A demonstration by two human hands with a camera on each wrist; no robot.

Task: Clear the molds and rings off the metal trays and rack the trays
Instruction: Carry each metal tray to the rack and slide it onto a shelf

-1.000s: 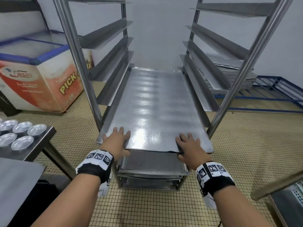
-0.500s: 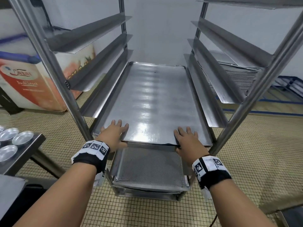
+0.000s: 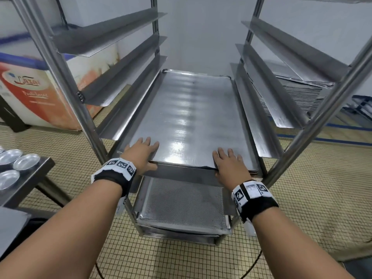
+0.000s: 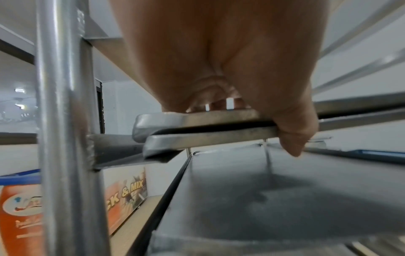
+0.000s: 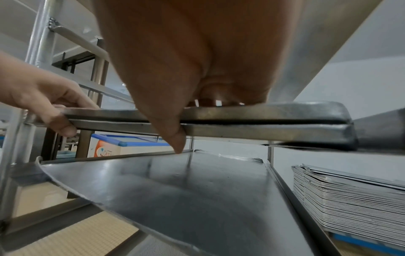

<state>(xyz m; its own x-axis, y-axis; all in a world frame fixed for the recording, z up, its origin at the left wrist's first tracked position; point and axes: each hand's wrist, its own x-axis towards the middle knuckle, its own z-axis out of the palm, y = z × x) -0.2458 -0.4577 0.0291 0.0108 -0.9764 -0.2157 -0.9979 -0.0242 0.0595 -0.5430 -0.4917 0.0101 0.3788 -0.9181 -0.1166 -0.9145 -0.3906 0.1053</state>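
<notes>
A flat metal tray (image 3: 187, 117) lies on the runners of the steel rack (image 3: 66, 83), most of its length inside. My left hand (image 3: 141, 154) and right hand (image 3: 229, 164) hold its near edge, fingers flat on top, thumbs down across the front. In the left wrist view the tray edge (image 4: 197, 119) sits right on top of a second tray edge (image 4: 208, 138), and my left thumb (image 4: 293, 138) crosses both. The right wrist view shows the same two stacked edges (image 5: 263, 110) under my right hand (image 5: 186, 52). Several round molds (image 3: 26, 161) sit on a table at the far left.
A perforated tray (image 3: 181, 202) rests on the rack's lower level. Empty runners (image 3: 112, 37) line both sides above. A stack of trays (image 3: 298, 87) stands behind the rack on the right. A chest freezer (image 3: 30, 87) is at the left. A cable (image 3: 251, 264) crosses the tiled floor.
The tray has slid deeper into the rack, both hands moving forward with its near edge. My head has come closer to the rack.
</notes>
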